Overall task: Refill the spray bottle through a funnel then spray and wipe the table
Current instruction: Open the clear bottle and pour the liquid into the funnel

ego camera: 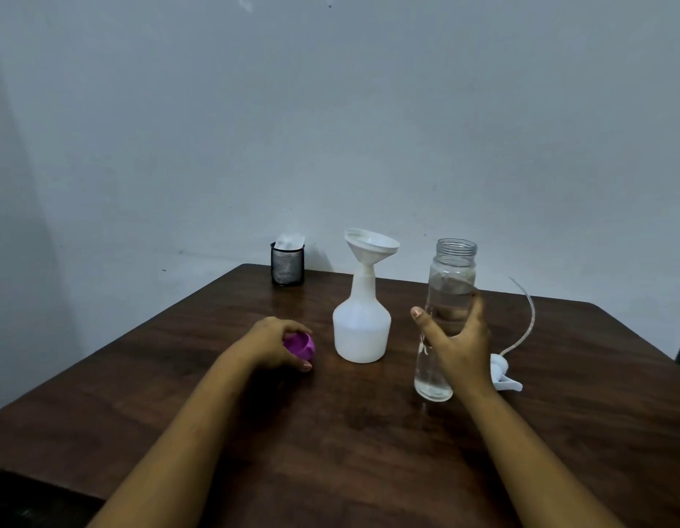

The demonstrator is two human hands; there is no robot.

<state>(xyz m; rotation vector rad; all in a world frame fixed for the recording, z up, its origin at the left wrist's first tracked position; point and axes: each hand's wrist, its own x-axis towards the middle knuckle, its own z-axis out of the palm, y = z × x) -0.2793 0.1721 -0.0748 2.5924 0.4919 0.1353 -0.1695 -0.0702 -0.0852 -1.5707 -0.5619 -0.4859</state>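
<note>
Spray bottle (361,329), white and uncapped, stands upright near the middle of the dark wooden table (254,432), with a white funnel (370,247) seated tilted in its neck. Just to its right, the right hand (458,342) grips a clear water bottle (447,299), open at the top. The left hand (271,346) is closed around a purple cap (300,345) on the tabletop. Behind the right hand lies the white spray head (504,375) with its curved tube. A black mesh holder (287,264) sits at the far edge.

A plain room, likely a home or small office: a dark wooden table (330,432) against a bare pale wall (330,127), with a black mesh holder (287,265) at centre frame.
</note>
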